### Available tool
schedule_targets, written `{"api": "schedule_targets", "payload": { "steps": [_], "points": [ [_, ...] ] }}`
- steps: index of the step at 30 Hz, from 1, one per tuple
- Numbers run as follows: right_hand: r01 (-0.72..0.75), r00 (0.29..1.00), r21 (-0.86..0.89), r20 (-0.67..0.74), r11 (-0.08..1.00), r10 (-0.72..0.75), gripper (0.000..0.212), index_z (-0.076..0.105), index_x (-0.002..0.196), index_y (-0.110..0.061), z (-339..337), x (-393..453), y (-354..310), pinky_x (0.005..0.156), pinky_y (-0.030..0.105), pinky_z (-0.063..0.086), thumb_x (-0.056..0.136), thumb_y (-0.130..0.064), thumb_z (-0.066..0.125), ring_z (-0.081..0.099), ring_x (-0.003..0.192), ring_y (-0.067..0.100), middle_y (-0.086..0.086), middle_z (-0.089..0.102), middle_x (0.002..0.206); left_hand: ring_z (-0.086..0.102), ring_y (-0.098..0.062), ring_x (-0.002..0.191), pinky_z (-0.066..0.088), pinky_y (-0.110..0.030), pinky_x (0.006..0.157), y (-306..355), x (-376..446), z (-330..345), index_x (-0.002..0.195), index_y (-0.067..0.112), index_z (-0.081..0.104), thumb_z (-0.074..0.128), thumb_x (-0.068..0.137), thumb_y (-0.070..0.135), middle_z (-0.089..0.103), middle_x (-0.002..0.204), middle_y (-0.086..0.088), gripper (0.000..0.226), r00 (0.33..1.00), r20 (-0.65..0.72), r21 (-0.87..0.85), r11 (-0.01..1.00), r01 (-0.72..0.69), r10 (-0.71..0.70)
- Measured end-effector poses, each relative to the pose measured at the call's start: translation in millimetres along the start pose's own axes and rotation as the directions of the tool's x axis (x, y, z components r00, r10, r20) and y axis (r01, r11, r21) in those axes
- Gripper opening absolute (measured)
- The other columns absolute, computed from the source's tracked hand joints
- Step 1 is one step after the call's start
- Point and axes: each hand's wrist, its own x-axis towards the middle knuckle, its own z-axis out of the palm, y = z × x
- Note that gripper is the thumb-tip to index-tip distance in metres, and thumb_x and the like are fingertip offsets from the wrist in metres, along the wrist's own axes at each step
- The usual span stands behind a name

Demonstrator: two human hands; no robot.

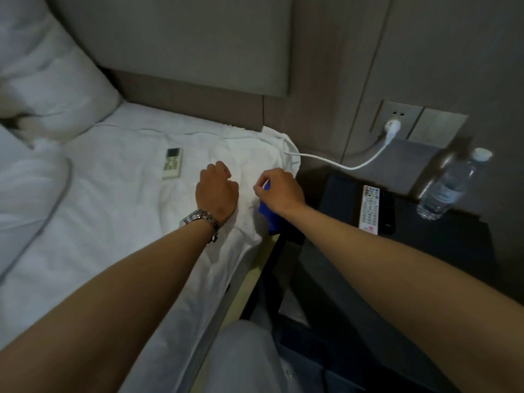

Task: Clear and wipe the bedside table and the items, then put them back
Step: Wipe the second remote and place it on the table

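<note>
Blue cloth (269, 219) hangs pinched in the right hand (279, 191) at the bed's right edge, beside the dark bedside table (442, 245). On the table lie a white TV remote (369, 207) and a water bottle (450, 185). The left hand (217, 191), fingers curled and holding nothing, rests on the white sheet (113, 222) near an AC remote (172, 163).

White remote (369, 207) and tilted water bottle (450, 185) on dark bedside table (442, 245).

White bed sheet (113, 222), blue cloth (269, 219), black bedside table (425, 251), white remote (369, 207), silver watch (201, 219)
</note>
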Motion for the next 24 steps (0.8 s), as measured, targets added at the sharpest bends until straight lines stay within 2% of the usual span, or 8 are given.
{"api": "schedule_targets", "payload": {
  "steps": [2, 5, 10, 14, 19, 24],
  "points": [
    [0.026, 0.999, 0.028, 0.018, 0.999, -0.027, 0.012, 0.069, 0.087, -0.021, 21, 7, -14, 0.074, 0.03, 0.051, 0.092, -0.031, 0.064, 0.064, 0.087, 0.018, 0.0, 0.07, 0.097, 0.049, -0.021, 0.091, 0.04, -0.03, 0.071, -15, 10, -2, 0.102, 0.013, 0.056, 0.057, 0.089, 0.016, 0.058, 0.103, -0.007, 0.013, 0.997, -0.072, 0.065, 0.998, 0.018, -0.013],
    [0.057, 0.997, 0.05, 0.058, 0.997, -0.06, 0.013, 0.068, 0.091, -0.022, 48, 14, -35, 0.075, 0.028, 0.052, 0.094, -0.033, 0.062, 0.064, 0.086, 0.018, -0.001, 0.069, 0.098, 0.05, -0.029, 0.104, 0.042, -0.035, 0.079, -40, 26, -2, 0.107, 0.013, 0.056, 0.057, 0.087, 0.018, 0.056, 0.114, -0.011, 0.021, 0.993, -0.109, 0.156, 0.986, 0.061, -0.044],
    [0.205, 0.969, -0.021, 0.145, 0.979, -0.2, 0.012, 0.066, 0.09, -0.02, 81, 27, -54, 0.065, 0.033, 0.047, 0.095, -0.027, 0.056, 0.062, 0.077, 0.024, -0.001, 0.063, 0.08, 0.043, -0.038, 0.117, 0.043, -0.046, 0.088, -77, 53, 7, 0.121, 0.02, 0.057, 0.057, 0.085, 0.023, 0.046, 0.134, -0.015, 0.035, 0.975, -0.13, 0.18, 0.963, 0.201, -0.179],
    [0.187, 0.967, -0.073, 0.189, 0.98, -0.171, 0.015, 0.064, 0.091, -0.021, 101, 40, -58, 0.07, 0.037, 0.052, 0.096, -0.03, 0.053, 0.062, 0.078, 0.023, 0.001, 0.068, 0.087, 0.043, -0.04, 0.118, 0.041, -0.048, 0.092, -100, 64, 18, 0.124, 0.015, 0.055, 0.055, 0.089, 0.027, 0.05, 0.13, -0.017, 0.037, 0.956, -0.145, 0.184, 0.942, 0.28, -0.256],
    [0.186, 0.968, -0.115, 0.19, 0.976, -0.162, 0.016, 0.062, 0.094, -0.02, 110, 49, -56, 0.07, 0.036, 0.049, 0.097, -0.032, 0.051, 0.061, 0.079, 0.024, 0.002, 0.068, 0.09, 0.043, -0.037, 0.119, 0.04, -0.047, 0.095, -112, 66, 29, 0.123, 0.014, 0.049, 0.054, 0.092, 0.03, 0.047, 0.133, -0.014, 0.035, 0.918, -0.247, 0.125, 0.929, 0.348, -0.31],
    [0.166, 0.97, -0.091, 0.194, 0.982, -0.146, 0.015, 0.063, 0.093, -0.021, 109, 49, -54, 0.069, 0.035, 0.049, 0.095, -0.031, 0.053, 0.061, 0.079, 0.022, 0.0, 0.068, 0.089, 0.044, -0.041, 0.114, 0.037, -0.048, 0.092, -114, 67, 31, 0.122, 0.015, 0.049, 0.049, 0.097, 0.027, 0.051, 0.13, -0.016, 0.028, 0.915, -0.237, 0.199, 0.906, 0.374, -0.326]
  ]
}}
